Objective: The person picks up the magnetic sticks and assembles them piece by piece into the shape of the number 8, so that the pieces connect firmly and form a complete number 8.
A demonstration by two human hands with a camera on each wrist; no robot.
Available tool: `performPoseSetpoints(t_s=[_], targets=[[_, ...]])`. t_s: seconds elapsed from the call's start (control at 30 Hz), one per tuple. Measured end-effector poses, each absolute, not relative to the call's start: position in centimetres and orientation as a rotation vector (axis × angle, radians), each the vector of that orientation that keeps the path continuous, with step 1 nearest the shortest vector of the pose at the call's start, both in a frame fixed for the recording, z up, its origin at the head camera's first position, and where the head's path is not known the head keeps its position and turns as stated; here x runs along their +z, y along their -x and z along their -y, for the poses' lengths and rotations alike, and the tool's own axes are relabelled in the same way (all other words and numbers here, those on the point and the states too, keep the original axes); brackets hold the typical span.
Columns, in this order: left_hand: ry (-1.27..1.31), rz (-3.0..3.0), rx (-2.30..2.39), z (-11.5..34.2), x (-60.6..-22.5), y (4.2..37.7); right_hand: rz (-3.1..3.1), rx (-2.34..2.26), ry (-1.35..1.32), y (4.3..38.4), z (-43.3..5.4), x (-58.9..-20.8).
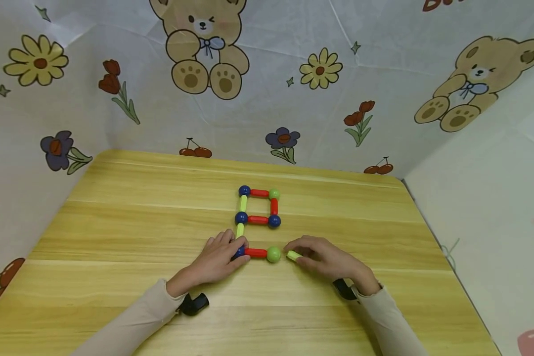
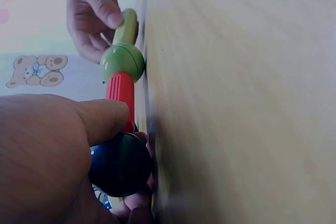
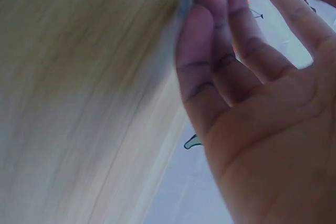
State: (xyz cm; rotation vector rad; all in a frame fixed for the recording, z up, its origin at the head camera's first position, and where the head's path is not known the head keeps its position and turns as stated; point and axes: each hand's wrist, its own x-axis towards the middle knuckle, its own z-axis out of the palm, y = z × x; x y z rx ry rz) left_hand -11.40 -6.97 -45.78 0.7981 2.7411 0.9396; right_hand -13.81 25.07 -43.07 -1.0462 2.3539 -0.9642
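Observation:
My left hand [image 1: 220, 257] holds the lower-left blue ball [image 2: 121, 163], with the thumb along the red rod [image 1: 255, 253] beside it. That rod ends at a green ball [image 1: 273, 254]. Just right of this ball, my right hand [image 1: 322, 257] pinches a yellow-green rod [image 1: 293, 255] between thumb and fingers, its tip pointing at the ball. Above the left hand, another yellow-green rod [image 1: 240, 230] runs up to a blue ball [image 1: 241, 218], the corner of a square of rods and balls. Part of the held ball is hidden by the fingers.
The square's top has a blue ball [image 1: 244, 191] and a green ball [image 1: 274, 194]; another blue ball [image 1: 274, 221] is its lower-right corner. Everything lies on a wooden table [image 1: 138, 207]. A printed cloth [image 1: 267, 109] with bears stands behind the table's far edge.

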Motion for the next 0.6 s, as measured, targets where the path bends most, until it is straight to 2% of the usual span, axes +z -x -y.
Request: performPoseSetpoints(t_s=[0.3, 0.6], targets=[[-0.808, -2.747, 0.936, 6.9, -46.0, 11.4, -2.528, -1.002, 1.035, 14.3, -24.6, -43.1], [-0.799, -2.732, 0.950, 7.0, -45.9, 11.4, -2.595, -1.173, 0.809, 15.1, -23.2, -43.6]])
